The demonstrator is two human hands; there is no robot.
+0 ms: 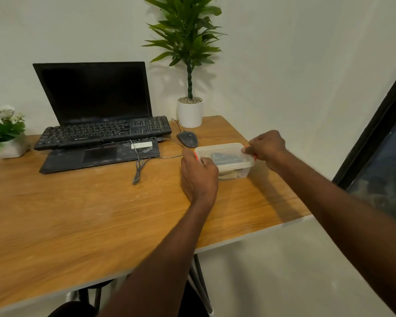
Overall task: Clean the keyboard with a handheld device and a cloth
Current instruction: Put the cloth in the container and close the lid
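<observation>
A black external keyboard (103, 131) lies across the base of an open, dusty black laptop (94, 94) at the back of the wooden desk (78, 213). To its right stands a clear plastic box (229, 160) with a lid and orange clips. Through the plastic a dark device and a beige cloth show dimly. My left hand (198, 177) grips the box's left end, thumb on the lid. My right hand (266, 148) pinches the clip at the box's right end.
A black mouse (187, 138) sits just behind the box, its cable (138, 165) looping beside the laptop. A tall plant in a white pot (189, 112) stands at the back right corner, a small flower pot (7, 138) at the left. The desk's right edge is close to the box.
</observation>
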